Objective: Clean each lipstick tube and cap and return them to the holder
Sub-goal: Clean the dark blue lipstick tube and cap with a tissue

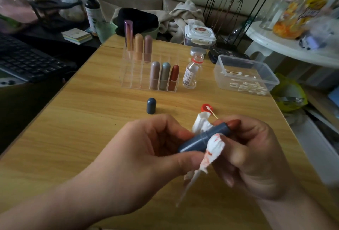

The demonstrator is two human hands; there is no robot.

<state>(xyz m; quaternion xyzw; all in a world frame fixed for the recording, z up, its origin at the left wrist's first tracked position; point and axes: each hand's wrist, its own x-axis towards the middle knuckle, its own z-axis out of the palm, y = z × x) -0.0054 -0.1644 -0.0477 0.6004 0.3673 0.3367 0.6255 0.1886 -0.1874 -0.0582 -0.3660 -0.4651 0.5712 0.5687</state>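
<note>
My left hand (146, 149) pinches the base of a dark blue lipstick tube (201, 138) whose red-brown bullet (233, 123) is extended. My right hand (256, 156) holds a white tissue (212, 149) with red smears wrapped round the tube's middle. The tube's dark blue cap (151, 106) stands upright on the wooden table, apart from both hands. Farther back, the clear acrylic holder (132, 75) contains several capped lipsticks in two rows, with empty slots at its front left.
A small glass bottle (192, 71) stands right of the holder, its red cap (205, 108) lying with a cotton swab (211, 112) on the table. A clear box of cotton swabs (245, 75) sits at right. A keyboard (27, 60) lies off the table's left.
</note>
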